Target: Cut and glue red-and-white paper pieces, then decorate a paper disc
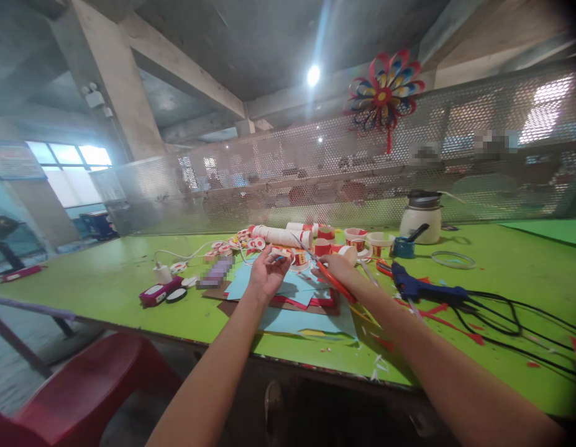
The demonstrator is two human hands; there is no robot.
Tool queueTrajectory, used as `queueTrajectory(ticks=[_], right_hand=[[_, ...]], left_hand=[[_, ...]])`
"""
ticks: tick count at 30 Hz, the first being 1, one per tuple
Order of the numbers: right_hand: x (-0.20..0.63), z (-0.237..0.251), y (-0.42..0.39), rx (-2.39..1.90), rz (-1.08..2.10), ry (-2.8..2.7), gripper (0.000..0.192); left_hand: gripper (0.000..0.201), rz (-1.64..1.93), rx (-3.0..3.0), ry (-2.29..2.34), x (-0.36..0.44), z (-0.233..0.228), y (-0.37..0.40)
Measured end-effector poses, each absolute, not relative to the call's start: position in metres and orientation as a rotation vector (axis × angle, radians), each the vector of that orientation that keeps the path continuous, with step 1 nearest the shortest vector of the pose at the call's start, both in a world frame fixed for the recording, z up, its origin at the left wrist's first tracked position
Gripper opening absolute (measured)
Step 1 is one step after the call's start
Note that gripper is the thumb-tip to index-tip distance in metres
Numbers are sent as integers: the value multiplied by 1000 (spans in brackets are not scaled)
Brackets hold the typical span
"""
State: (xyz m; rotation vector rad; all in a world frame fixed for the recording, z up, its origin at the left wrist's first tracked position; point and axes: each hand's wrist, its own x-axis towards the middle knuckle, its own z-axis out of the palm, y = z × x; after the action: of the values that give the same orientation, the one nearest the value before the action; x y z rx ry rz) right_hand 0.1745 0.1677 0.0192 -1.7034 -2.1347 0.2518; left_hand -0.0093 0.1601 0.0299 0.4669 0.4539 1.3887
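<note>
My left hand pinches a small pale piece with reddish marks, which looks like cut paper cup. My right hand grips a pair of scissors with red handles. The scissors' blades point up and left, towards the piece, and look parted; whether they touch it I cannot tell. Below both hands lie light blue paper sheets on a stack with red and brown layers. Just behind stand red and white paper cups and a long white roll of stacked cups.
A blue glue gun with black cables lies at the right among red scraps. Further back are a blue pot, a white jar and a tape ring. On the left sit a purple box and a phone-like slab.
</note>
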Motion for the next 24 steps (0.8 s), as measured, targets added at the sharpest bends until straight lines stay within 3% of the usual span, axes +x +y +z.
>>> queueTrajectory(ticks=[6,24], right_hand=[[171,25,161,-1612,155,-2069,23],[177,29,103,-1367,-241,-2237,38]], left_hand=[[24,1338,459,492,-10,29,162],[38,1234,405,493,-25,30,167]])
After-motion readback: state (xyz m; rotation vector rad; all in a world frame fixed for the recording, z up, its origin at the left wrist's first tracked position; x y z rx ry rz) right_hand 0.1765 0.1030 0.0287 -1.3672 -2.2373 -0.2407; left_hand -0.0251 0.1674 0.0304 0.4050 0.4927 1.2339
